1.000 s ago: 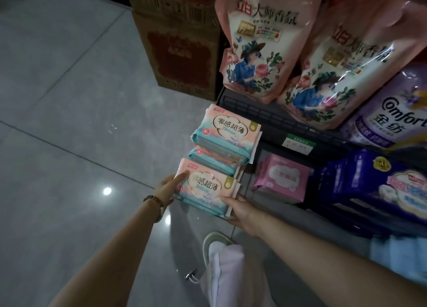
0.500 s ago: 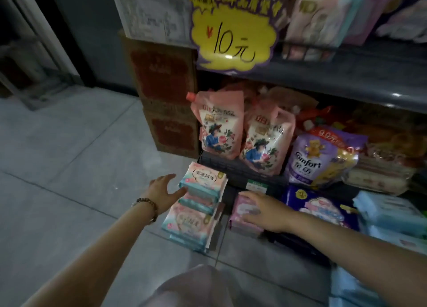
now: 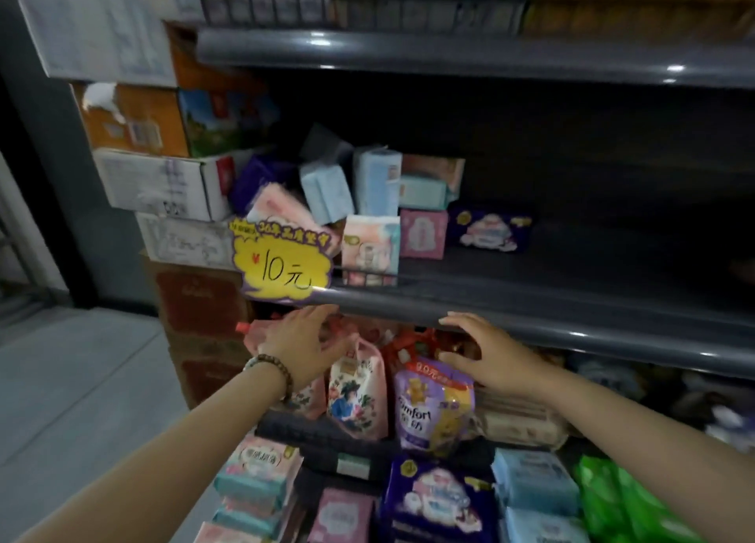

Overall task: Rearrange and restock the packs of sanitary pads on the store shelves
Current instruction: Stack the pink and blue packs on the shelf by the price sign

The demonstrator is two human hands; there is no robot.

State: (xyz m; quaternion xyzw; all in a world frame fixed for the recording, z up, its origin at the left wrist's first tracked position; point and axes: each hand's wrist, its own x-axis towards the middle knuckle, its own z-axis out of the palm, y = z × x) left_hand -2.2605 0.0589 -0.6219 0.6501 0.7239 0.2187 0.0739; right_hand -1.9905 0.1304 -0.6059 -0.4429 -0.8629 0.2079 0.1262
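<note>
Both hands are raised in front of the grey middle shelf (image 3: pixel 531 311), empty, fingers spread. My left hand (image 3: pixel 304 344), with a bead bracelet, hovers just below the shelf's front lip. My right hand (image 3: pixel 486 352) reaches toward the same lip further right. On that shelf sit jumbled pad packs: light blue ones (image 3: pixel 378 183), a pink pack (image 3: pixel 423 234), a dark purple pack (image 3: pixel 488 228) and a pastel pack (image 3: pixel 369 248) at the front rail. A stack of teal-and-pink pad packs (image 3: pixel 257 479) stands low at the left, beside a pink pack (image 3: pixel 341 516) and a purple pack (image 3: pixel 437 501).
A yellow "10元" price sign (image 3: pixel 282 262) hangs on the shelf edge. Pink detergent pouches (image 3: pixel 357 395) and a purple Comfort pouch (image 3: pixel 433 407) stand under the hands. Cardboard boxes (image 3: pixel 163 183) are stacked at the left. Blue packs (image 3: pixel 535 485) and green packs (image 3: pixel 621 501) lie lower right. Grey tiled floor (image 3: pixel 81 399).
My view has tilted up from the floor-level stack to the middle shelf. Both hands left the low packs and rose to the shelf's front edge, holding nothing.
</note>
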